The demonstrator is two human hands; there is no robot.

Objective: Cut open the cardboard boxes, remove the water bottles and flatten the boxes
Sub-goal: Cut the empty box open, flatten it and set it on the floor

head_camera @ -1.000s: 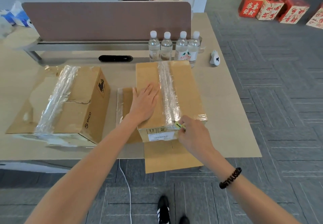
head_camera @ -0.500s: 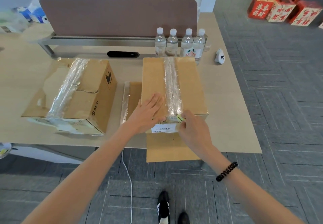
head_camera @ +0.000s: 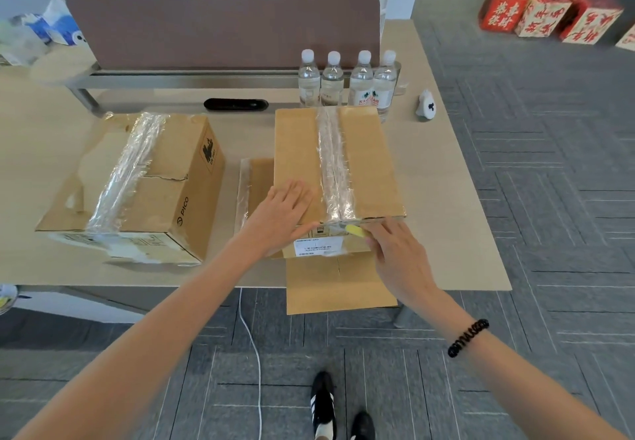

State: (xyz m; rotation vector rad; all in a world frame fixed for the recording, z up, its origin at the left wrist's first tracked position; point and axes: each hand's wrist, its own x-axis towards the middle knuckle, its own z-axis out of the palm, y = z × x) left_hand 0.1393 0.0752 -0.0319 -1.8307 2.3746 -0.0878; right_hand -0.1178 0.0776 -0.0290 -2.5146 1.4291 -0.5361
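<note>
A taped cardboard box point(head_camera: 371, 161) stands on the table in front of me, a strip of clear tape running down its top. My left hand point(head_camera: 280, 214) presses flat on the box's near left corner. My right hand point(head_camera: 395, 250) holds a small yellow cutter point(head_camera: 355, 230) whose tip meets the tape at the box's near top edge. A second, larger taped box point(head_camera: 165, 181) marked PICO sits to the left. Several water bottles point(head_camera: 347, 80) stand in a row behind the near box.
A flattened piece of cardboard point(head_camera: 338, 285) lies under the near box and juts over the table's front edge. A brown divider panel point(head_camera: 223, 30) closes the far side, another person's hands behind it. A white object point(head_camera: 426, 106) lies at right. Red boxes point(head_camera: 549, 13) sit on the floor.
My left hand slid back along the box top toward its near edge. My right hand stayed at the near end of the tape with the cutter.
</note>
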